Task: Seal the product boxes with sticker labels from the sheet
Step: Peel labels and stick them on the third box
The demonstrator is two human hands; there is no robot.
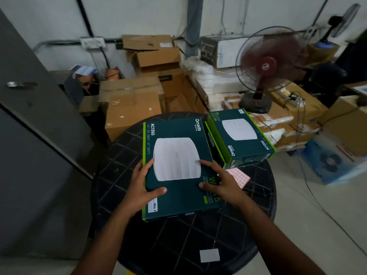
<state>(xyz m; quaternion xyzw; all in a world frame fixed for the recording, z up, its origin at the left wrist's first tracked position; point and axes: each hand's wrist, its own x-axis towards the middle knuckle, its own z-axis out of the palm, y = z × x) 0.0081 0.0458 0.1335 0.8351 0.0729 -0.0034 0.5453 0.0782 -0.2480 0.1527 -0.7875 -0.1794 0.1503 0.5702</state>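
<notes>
A dark green product box [178, 167] lies flat near the middle of a round black lattice surface [123, 161]. The left hand [142, 187] holds the box's left edge, thumb curled onto the top face and the other fingers [148, 164] along the side. The right hand [220, 181] rests on the right part of the top face, fingers spread and lightly bent. To the far right stands a stack of similar boxes [241, 135], close beside the first. A pink sticker sheet [241, 176] lies on the surface just right of the right hand, partly hidden by it. A small white slip [210, 255] lies at the near edge. A fan [267, 66] spins on cartons behind.
</notes>
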